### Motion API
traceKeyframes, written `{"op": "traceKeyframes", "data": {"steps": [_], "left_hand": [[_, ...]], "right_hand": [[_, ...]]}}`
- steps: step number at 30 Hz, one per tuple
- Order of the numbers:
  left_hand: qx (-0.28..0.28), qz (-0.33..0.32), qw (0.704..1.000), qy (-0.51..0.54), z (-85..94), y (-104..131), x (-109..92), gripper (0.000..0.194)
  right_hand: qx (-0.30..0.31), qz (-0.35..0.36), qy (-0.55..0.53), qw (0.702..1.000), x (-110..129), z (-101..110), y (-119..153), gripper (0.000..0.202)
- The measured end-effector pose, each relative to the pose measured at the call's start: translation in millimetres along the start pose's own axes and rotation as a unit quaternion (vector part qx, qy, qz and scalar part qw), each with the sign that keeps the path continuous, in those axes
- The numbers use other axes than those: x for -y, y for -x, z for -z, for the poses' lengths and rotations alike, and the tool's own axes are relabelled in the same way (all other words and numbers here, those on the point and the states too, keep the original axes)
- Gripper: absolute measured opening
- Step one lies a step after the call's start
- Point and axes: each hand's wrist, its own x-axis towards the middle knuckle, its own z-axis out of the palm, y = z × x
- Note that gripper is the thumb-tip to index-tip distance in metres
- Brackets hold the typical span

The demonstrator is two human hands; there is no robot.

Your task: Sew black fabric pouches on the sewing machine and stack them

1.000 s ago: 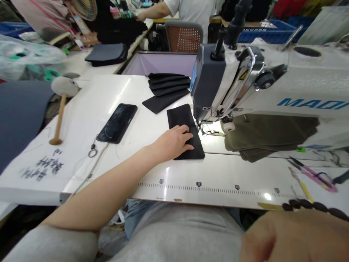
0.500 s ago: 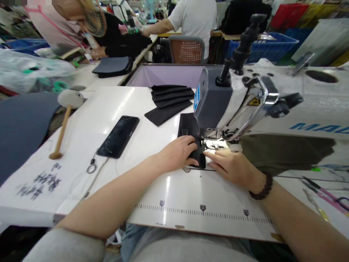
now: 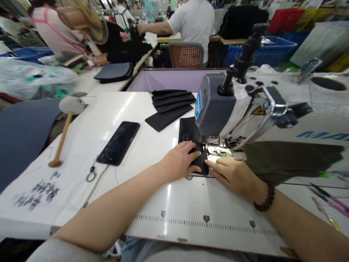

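A black fabric piece [image 3: 188, 126] lies flat beneath the head of the sewing machine [image 3: 215, 103], its right edge by the needle area. My left hand [image 3: 180, 160] rests on this fabric with its fingers spread, pressing it to the table. On the right, my right hand [image 3: 231, 173] has its fingers stretched out, the index fingertip touching the fabric's right edge beside the metal plate [image 3: 218, 152]. A beaded bracelet [image 3: 265, 196] is on the right wrist. Several black pieces [image 3: 171, 105] lie fanned out behind the fabric.
A phone [image 3: 118, 142] lies left of my left hand, with a wooden-handled tool [image 3: 63, 136] farther left. Dark green fabric [image 3: 289, 158] and scissors [image 3: 329, 198] are at the right. Beyond the table are a chair [image 3: 186, 54] and a person in white [image 3: 192, 23].
The whole view has shifted slightly, so the table and machine appear lower. Both hands stay at the black fabric. The person in white has raised an outstretched hand.
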Motion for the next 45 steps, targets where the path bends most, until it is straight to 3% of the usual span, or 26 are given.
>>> {"op": "traceKeyframes", "data": {"steps": [29,33,38,45], "left_hand": [[-0.020,0.002,0.999,0.028,-4.0,-5,6,0.044],[-0.016,-0.040,0.999,0.027,-0.7,-1,3,0.031],[0.045,-0.142,0.989,0.022,7.0,3,-3,0.017],[0.028,-0.143,0.989,0.021,4.5,1,-1,0.020]], "right_hand": [[-0.029,-0.037,-0.003,0.999,2,-3,-2,0.028],[-0.020,0.015,-0.023,0.999,0,1,1,0.026],[-0.006,0.071,-0.019,0.997,1,5,4,0.029],[-0.009,0.062,-0.006,0.998,2,4,3,0.030]]}}
